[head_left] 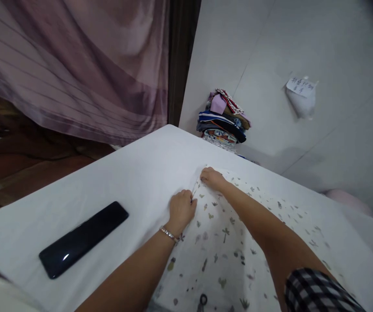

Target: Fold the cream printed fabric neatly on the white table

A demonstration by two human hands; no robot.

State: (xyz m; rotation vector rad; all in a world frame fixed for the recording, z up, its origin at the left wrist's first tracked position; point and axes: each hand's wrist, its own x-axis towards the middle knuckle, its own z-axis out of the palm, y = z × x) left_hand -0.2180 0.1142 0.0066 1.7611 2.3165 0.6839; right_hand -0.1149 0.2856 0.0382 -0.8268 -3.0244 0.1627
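A white cloth (225,255) with a print of small plants lies spread over the right half of the white-covered table. My left hand (182,210), with a bracelet at the wrist, is closed on the cloth's left edge; a tiny dark spot shows by its fingertips, too small to name. Farther along that edge, my right hand (211,178) pinches the cloth near its far corner. The fingertips of both hands are partly hidden. At the bottom of the view a dark ring shape shows on the cloth, and I cannot tell whether it is printed.
A black phone (84,238) lies on the white tabletop (134,169) to the left. Beyond the table's far edge stands a stack of folded clothes (223,115) against the wall. A pink curtain (108,65) hangs at the far left. A handwritten note (301,86) is taped to the wall.
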